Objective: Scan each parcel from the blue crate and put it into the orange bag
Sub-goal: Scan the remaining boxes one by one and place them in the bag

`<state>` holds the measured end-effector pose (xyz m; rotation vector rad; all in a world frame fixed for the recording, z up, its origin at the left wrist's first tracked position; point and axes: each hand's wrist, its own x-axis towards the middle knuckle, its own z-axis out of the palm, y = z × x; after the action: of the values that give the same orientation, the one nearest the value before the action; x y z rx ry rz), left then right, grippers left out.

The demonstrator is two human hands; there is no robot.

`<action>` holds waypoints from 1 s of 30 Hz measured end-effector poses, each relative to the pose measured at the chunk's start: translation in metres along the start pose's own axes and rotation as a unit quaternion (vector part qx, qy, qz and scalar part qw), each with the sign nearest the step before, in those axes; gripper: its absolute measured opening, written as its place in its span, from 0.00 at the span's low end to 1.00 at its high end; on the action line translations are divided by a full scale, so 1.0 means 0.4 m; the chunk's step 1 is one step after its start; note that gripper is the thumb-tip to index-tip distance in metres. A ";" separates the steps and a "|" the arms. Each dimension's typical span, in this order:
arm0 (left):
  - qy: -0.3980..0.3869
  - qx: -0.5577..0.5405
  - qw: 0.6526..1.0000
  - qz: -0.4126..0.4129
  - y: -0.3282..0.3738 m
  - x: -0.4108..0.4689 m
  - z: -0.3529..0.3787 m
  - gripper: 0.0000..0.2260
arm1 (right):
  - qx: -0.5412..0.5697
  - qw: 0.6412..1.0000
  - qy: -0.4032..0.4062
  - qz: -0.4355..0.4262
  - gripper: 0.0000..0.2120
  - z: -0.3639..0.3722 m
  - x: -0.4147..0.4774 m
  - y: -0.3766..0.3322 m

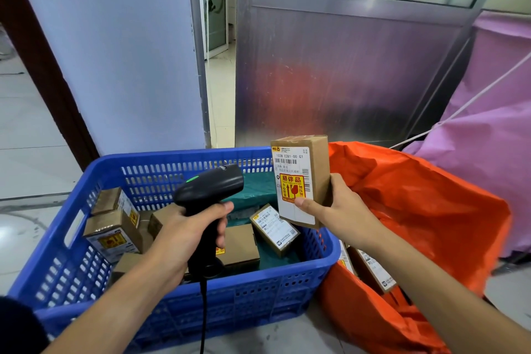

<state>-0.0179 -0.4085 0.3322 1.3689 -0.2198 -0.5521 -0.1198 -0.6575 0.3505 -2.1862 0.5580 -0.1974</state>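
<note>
My left hand [184,231] grips the handle of a black barcode scanner [211,188], whose green light is on and whose head points right. My right hand [336,208] holds a brown cardboard parcel [300,178] upright above the crate's right rim, its white label and red-yellow fragile sticker facing the scanner. The blue crate [161,299] below holds several small cardboard parcels [274,228] and a green mailer [253,188]. The orange bag [425,210] stands open at the right, with labelled parcels [373,270] inside it.
A metal door panel [344,66] and a pale wall [115,52] stand behind the crate. A pink bag [494,146] with a white cord hangs at the far right. Tiled floor [28,138] lies to the left.
</note>
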 end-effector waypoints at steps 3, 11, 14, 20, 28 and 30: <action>0.000 0.002 1.000 -0.005 -0.001 -0.001 -0.001 0.08 | -0.001 1.000 0.001 0.001 0.29 -0.001 -0.002 -0.002; -0.009 0.017 1.000 -0.012 0.003 -0.006 0.002 0.09 | 0.001 1.000 0.000 0.000 0.27 -0.005 -0.006 -0.007; -0.007 0.015 1.000 -0.011 0.005 -0.007 0.002 0.09 | -0.002 1.000 0.000 0.001 0.26 -0.005 -0.006 -0.006; -0.012 0.016 1.000 -0.004 0.006 -0.007 0.002 0.08 | 0.001 1.000 0.001 0.004 0.28 -0.007 -0.005 -0.001; -0.013 0.018 1.000 0.001 -0.001 -0.003 -0.001 0.08 | -0.001 1.000 0.015 0.010 0.28 -0.014 -0.005 -0.003; -0.011 0.016 1.000 -0.001 -0.002 -0.002 -0.001 0.09 | -0.005 0.999 0.035 0.015 0.28 -0.027 0.001 0.000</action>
<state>-0.0186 -0.4076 0.3314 1.3942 -0.2456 -0.5684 -0.1229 -0.6653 0.3572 -2.1863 0.6320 -0.2571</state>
